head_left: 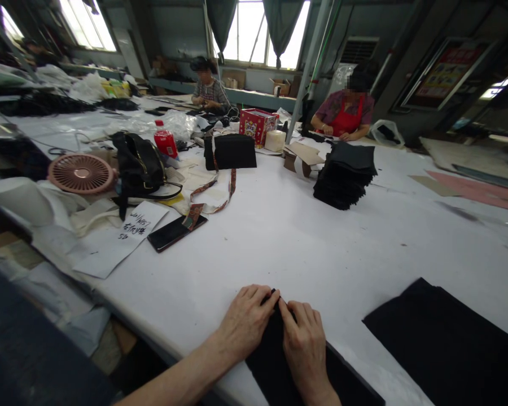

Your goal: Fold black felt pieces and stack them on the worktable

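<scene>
Black matte cloth (271, 361) under both hands

From my feed I see a wide white surface (305, 237) running deep into a workshop. Daylight pours through a tall window (254, 28) at the back, hung with dark green curtains (281, 22), and a second window (87, 22) glows at the far left. The walls are grey-green and dim. A slanted metal pole (309, 62) rises from the surface toward the ceiling. A framed poster (446, 70) hangs on the right wall, beside an air conditioner (358, 51). A long counter (245, 96) runs under the windows.
</scene>
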Demonstrator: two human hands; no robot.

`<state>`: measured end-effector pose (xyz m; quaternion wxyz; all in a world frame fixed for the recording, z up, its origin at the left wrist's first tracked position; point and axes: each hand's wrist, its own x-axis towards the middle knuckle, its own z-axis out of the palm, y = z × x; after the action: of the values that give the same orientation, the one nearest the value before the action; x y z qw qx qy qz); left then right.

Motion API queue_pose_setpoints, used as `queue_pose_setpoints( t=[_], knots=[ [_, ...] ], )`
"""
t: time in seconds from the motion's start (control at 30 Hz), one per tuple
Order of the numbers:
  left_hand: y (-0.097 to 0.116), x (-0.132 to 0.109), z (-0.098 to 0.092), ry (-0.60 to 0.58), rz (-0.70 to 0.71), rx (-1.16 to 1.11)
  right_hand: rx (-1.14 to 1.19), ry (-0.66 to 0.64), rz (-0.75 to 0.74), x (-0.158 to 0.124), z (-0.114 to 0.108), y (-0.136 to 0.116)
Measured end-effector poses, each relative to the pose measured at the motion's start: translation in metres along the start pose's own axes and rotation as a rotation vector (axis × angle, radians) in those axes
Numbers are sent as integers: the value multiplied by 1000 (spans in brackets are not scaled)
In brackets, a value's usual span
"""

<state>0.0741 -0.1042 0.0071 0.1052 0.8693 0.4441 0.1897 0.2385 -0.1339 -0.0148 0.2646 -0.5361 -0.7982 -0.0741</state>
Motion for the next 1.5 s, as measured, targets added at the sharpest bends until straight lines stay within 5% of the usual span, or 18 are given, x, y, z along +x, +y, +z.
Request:
queue_pose_setpoints(
  t=[0.63,0.87,1.5],
  knots=[
    [1,2,-3,-20,-27,41,6,2,17,1,0,0],
    [0,1,-11,-8,124,112,14,4,34,1,-1,0],
    [-10,21,-15,-107,212,297,32,41,73,-11,-4,28]
  ],
)
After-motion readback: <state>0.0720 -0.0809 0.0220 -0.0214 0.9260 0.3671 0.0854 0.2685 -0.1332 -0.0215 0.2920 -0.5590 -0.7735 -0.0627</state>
